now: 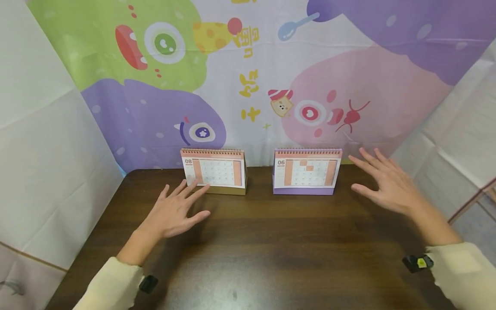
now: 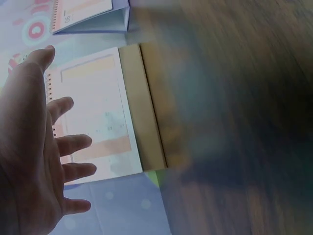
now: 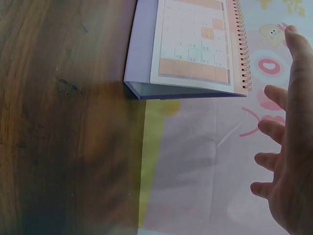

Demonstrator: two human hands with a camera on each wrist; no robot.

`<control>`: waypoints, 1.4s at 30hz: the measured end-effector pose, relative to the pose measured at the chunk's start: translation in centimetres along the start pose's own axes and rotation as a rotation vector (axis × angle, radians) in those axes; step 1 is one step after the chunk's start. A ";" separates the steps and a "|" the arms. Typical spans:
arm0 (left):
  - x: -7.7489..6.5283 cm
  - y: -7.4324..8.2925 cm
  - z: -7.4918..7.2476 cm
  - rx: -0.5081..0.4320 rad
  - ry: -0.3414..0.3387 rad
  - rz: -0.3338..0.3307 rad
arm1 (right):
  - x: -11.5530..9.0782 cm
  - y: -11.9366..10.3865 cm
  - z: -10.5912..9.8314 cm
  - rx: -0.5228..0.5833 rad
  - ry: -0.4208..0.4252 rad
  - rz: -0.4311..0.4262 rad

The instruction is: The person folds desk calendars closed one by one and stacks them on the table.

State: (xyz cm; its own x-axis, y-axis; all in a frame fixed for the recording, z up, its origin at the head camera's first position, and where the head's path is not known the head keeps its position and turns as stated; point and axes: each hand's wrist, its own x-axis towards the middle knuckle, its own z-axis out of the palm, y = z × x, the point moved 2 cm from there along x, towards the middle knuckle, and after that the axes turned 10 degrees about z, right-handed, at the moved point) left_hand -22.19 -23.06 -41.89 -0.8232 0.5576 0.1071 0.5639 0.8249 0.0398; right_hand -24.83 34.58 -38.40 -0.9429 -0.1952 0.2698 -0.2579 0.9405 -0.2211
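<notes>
- We find two desk calendars standing tent-fashion near the back edge of the dark wooden table [image 1: 271, 258], side by side with a gap between them; both carry a coil binding along the top.
- We identify the gold-based calendar [image 1: 222, 172] on the person's left; its page is marked 08, with an orange column near each side of the date grid.
- We identify the purple-based calendar [image 1: 308, 172] on the right; its page is marked 06, and two date cells are filled in orange.
- We record the left hand [image 1: 176, 211] with fingers and thumb spread; in the head view its fingertips overlap the lower left of the gold-based calendar; we cannot tell whether they touch it.
- We record the right hand [image 1: 391, 185] likewise spread, thumb apart from the fingers; it is just beside the purple-based calendar, on its right, with a visible gap between them.
- We note a pale yellow sleeve on each arm, and a small black device at each wrist.
- We note a printed cloth [image 1: 248, 133] behind the table, showing green, purple and pink cartoon figures and yellow characters; whitish sheeting [image 1: 35, 129] flanks it on both sides.
</notes>
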 end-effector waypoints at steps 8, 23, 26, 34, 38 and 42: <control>0.8 0.8 0.1 -0.020 -0.005 0.008 | 0.2 -0.2 0.5 0.017 0.002 0.000; 1.8 2.2 0.6 -0.076 -0.007 0.039 | 0.2 -0.3 1.5 0.034 0.057 -0.033; 2.1 2.6 0.7 -0.093 -0.013 0.045 | 0.2 -0.4 1.7 0.047 0.064 -0.024; 3.0 3.9 0.8 -0.120 -0.016 0.066 | 0.1 -0.5 2.1 0.087 0.060 0.005; 3.4 4.5 0.9 -0.132 -0.022 0.068 | 0.2 -0.6 2.2 0.105 0.055 0.012; 3.9 5.1 1.1 -0.157 -0.032 0.077 | 0.2 -0.6 2.5 0.126 0.051 0.020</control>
State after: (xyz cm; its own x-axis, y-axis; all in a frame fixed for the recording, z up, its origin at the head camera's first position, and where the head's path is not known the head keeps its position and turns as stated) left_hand -22.54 -16.56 -42.41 -0.7772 0.6237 0.0840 0.6270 0.7561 0.1874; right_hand -25.42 33.26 -40.52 -0.9371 -0.1588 0.3107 -0.2662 0.9011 -0.3422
